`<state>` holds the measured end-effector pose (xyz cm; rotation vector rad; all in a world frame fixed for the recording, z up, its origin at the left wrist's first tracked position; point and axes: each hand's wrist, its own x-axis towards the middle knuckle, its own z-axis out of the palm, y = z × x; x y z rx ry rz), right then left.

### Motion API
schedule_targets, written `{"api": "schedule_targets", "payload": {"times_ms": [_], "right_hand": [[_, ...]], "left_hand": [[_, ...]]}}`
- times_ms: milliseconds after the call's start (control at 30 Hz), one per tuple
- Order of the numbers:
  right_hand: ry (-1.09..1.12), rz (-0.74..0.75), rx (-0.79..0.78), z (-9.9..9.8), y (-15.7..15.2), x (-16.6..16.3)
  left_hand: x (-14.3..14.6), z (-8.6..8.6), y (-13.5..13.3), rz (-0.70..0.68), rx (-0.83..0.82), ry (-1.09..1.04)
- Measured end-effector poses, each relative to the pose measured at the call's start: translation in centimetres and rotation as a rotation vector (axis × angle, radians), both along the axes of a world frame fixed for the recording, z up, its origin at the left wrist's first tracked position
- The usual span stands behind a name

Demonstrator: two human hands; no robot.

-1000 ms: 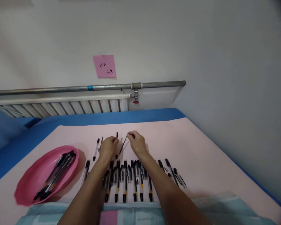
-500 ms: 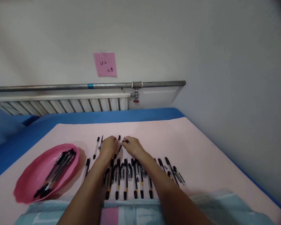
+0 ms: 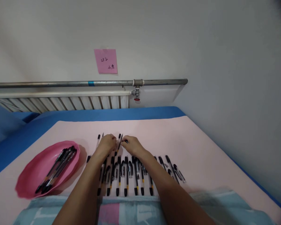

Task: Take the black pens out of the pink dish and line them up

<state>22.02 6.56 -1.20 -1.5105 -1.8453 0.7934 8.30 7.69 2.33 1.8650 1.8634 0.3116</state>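
Note:
My left hand (image 3: 108, 143) is closed, fingertips pinched together over the upper row of pens; what they hold is hidden. Just beside it, my right hand (image 3: 132, 144) is also closed, with a small black piece (image 3: 126, 141) showing at its fingers, too small to name surely. Between the hands lies a clear pen barrel with a black end (image 3: 119, 136), and a thin dark refill (image 3: 121, 140) slants alongside it near my right fingertips. Closer to me, a row of clear pens with black ends (image 3: 126, 178) lies under my forearms, with black pen caps (image 3: 123, 168) among them.
On the left, a pink scalloped dish (image 3: 25, 178) holds a bundle of pens (image 3: 58, 170). More pens and caps (image 3: 179, 173) lie to the right on the pink sheet (image 3: 208, 162). Behind stand a radiator (image 3: 93, 102) and a metal pipe with a valve (image 3: 137, 92).
The view has tipped slightly, so the scene sits a little higher. My hands have drawn slightly apart, and the thin refill between them stands more steeply.

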Motion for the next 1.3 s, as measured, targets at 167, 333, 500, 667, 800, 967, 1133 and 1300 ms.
{"api": "schedule_targets", "payload": {"times_ms": [167,333,500,667,800,967,1133,1300], "right_hand": [[-0.028,0.068,-0.002,-0.4,0.2,0.0],[-0.053,0.067,-0.006,-0.2,0.2,0.2],[-0.062,0.038,-0.023,0.3,0.2,0.7],[-0.054,0.079,-0.038,0.4,0.0,0.4],[-0.043,0.090,-0.036,0.2,0.0,0.1],[-0.038,0.099,-0.054,0.1,0.0,0.0],[-0.054,0.108,-0.064,0.4,-0.2,-0.2],[-0.082,0.099,-0.044,0.5,-0.1,0.0]], "left_hand": [[0.2,0.4,-0.2,-0.013,-0.037,0.003],[-0.7,0.7,0.0,0.009,-0.007,0.025],[-2.2,1.2,0.3,0.034,0.077,0.113],[-1.9,0.8,0.2,-0.058,0.101,0.206],[-1.1,0.3,0.1,-0.090,0.092,0.267],[-0.7,-0.1,0.0,-0.098,0.068,0.303],[-0.5,-0.2,-0.1,-0.096,0.063,0.323],[-0.6,0.1,-0.2,-0.117,0.065,0.323]]}}
